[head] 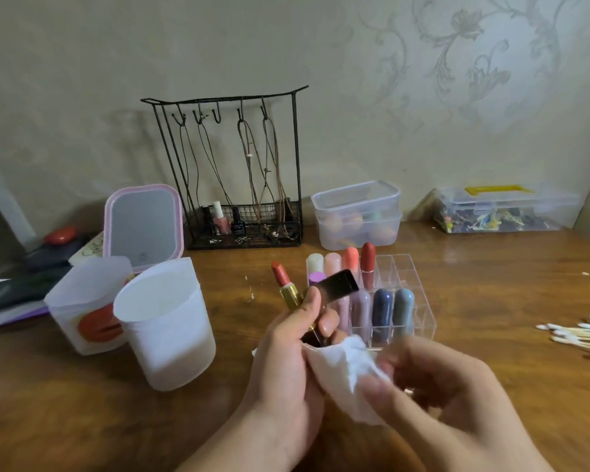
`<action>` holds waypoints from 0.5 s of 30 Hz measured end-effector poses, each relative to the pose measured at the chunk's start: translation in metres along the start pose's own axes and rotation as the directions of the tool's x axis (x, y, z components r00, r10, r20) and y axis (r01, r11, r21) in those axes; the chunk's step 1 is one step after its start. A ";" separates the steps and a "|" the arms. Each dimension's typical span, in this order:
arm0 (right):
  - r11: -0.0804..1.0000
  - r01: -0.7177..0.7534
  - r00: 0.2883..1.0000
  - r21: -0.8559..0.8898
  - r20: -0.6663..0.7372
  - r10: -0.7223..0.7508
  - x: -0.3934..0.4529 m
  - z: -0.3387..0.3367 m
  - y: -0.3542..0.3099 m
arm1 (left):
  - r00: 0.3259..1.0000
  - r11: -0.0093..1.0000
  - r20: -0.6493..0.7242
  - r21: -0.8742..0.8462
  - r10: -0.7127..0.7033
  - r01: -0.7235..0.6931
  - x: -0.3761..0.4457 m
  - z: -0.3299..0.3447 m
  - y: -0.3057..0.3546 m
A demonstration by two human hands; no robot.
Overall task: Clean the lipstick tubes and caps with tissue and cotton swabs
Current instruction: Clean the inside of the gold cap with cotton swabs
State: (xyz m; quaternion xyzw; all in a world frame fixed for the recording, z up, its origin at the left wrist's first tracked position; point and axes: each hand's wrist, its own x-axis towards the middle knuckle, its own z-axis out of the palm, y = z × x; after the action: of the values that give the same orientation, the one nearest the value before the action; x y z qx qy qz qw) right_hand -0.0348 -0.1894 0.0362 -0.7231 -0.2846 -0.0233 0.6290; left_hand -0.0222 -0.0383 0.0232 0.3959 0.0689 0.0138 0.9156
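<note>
On the wooden table [491, 335] (patterned wallpaper behind), the hands grip lipstick [284, 282], cap [336, 287] and tissue [346, 373].

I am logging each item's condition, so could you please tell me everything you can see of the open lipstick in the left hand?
The lipstick has a red-orange bullet, extended and uncapped, above a pale collar and a shiny gold-coloured tube. It tilts up and to the left over the wooden table, in front of the clear organiser. The left hand grips its lower part, along with a black cap, so its base is hidden. The white tissue sits just below.
</note>
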 end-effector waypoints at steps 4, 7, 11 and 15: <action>0.945 -0.140 0.988 0.296 -0.020 0.153 0.007 0.000 0.001 | 0.987 0.995 -0.131 0.028 0.097 -0.094 -0.005 0.009 0.000; 0.980 -0.045 0.982 0.195 -0.173 0.080 0.006 0.006 0.011 | 0.969 0.973 -0.140 0.136 0.204 -0.186 -0.009 0.013 -0.001; 0.986 0.148 0.975 0.081 -0.180 -0.131 -0.005 0.018 0.015 | 0.894 0.907 -0.211 0.243 0.395 -0.343 -0.011 0.016 -0.006; 0.984 0.138 0.989 0.116 -0.066 -0.131 -0.008 0.021 0.016 | 0.800 0.806 -0.231 0.387 0.554 -0.447 -0.016 0.021 -0.005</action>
State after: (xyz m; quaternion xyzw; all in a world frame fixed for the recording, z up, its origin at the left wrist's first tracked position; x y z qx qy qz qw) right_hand -0.0414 -0.1739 0.0143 -0.6619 -0.3154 -0.0695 0.6764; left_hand -0.0352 -0.0577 0.0356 0.5316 0.1155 0.3139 0.7782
